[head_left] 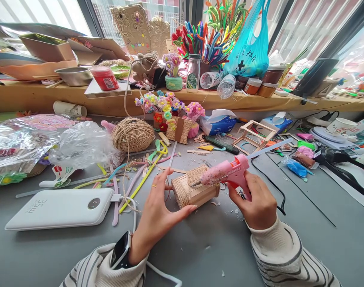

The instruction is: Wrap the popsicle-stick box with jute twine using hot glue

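Note:
My right hand (256, 199) grips a pink hot glue gun (223, 172) by its handle, with a glue stick (270, 148) poking out of its back. The gun's nozzle points left and meets, or nearly meets, a small wooden-stick container (201, 194) lying on its side. Twine (182, 191) is wound around the container's left end, and a woven twine patch covers its upper side. Around that left end my left hand (158, 211) is curved, thumb along the front and fingers behind, holding it. A twine strand runs from a big twine ball (133, 134) behind my left hand.
A white power bank (59, 209) with a cable lies at left. Pipe cleaners (140, 179) are strewn near the twine ball. A wooden stick frame (250, 135), a tissue pack (218, 121) and the gun's black cord (267, 175) lie behind and right. Jars and crafts line the ledge (110, 99).

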The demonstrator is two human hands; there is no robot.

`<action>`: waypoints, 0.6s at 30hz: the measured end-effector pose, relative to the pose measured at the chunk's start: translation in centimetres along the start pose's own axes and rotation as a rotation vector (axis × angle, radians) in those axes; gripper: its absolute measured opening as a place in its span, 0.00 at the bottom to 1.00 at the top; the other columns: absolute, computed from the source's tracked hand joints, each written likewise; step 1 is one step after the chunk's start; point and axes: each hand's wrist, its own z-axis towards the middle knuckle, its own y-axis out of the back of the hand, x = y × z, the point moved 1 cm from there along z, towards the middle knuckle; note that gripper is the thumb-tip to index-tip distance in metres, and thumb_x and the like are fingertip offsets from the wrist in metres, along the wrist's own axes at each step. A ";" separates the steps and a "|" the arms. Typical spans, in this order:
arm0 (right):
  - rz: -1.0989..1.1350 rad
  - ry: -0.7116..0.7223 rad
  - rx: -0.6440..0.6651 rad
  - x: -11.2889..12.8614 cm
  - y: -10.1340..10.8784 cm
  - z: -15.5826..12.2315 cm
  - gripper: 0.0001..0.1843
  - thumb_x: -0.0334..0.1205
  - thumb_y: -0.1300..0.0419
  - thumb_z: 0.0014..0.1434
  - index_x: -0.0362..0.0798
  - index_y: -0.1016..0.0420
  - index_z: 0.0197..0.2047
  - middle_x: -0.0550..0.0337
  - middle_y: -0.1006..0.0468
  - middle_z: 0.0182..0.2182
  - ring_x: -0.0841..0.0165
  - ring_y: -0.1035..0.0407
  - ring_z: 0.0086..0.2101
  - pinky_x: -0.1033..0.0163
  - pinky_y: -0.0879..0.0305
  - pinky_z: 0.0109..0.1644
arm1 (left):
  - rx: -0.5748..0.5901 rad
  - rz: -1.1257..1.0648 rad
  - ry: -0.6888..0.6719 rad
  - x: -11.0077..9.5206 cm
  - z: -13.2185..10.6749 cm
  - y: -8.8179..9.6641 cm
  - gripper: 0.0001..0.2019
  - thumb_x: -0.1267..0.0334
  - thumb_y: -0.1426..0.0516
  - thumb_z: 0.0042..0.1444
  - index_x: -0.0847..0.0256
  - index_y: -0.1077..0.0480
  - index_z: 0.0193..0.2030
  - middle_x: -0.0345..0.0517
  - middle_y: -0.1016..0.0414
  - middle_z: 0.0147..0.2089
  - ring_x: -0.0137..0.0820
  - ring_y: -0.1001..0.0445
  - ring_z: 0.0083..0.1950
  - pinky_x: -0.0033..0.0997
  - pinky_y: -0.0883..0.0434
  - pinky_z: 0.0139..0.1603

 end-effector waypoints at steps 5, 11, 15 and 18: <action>0.001 0.007 -0.002 0.0 0.1 0.0 0.17 0.35 0.39 0.52 0.40 0.34 0.45 0.52 0.25 0.28 0.66 0.30 0.27 0.62 0.30 0.33 | 0.007 0.000 0.004 0.1 0.0 0.0 0.40 0.50 0.40 0.44 0.56 0.53 0.60 0.54 0.41 0.58 0.31 0.29 0.39 0.43 0.32 0.49; -0.013 0.018 -0.002 -0.1 0.1 0.0 0.17 0.34 0.39 0.51 0.38 0.34 0.44 0.51 0.25 0.28 0.65 0.30 0.28 0.63 0.30 0.34 | 0.004 0.002 -0.002 0.2 -0.1 -0.1 0.40 0.49 0.40 0.43 0.56 0.53 0.60 0.54 0.41 0.58 0.31 0.29 0.39 0.42 0.32 0.49; -0.011 0.002 0.010 -0.1 0.2 0.0 0.17 0.34 0.40 0.52 0.41 0.35 0.45 0.53 0.25 0.28 0.66 0.30 0.28 0.63 0.30 0.34 | -0.002 -0.001 -0.009 0.1 -0.1 0.0 0.40 0.49 0.39 0.43 0.56 0.53 0.60 0.54 0.41 0.58 0.32 0.29 0.40 0.42 0.31 0.48; -0.011 -0.003 0.008 -0.2 0.2 0.0 0.17 0.34 0.40 0.52 0.41 0.34 0.45 0.53 0.24 0.29 0.66 0.29 0.28 0.63 0.30 0.34 | -0.010 -0.002 -0.012 0.0 0.0 0.0 0.40 0.50 0.39 0.43 0.55 0.53 0.60 0.54 0.40 0.58 0.32 0.28 0.39 0.42 0.31 0.48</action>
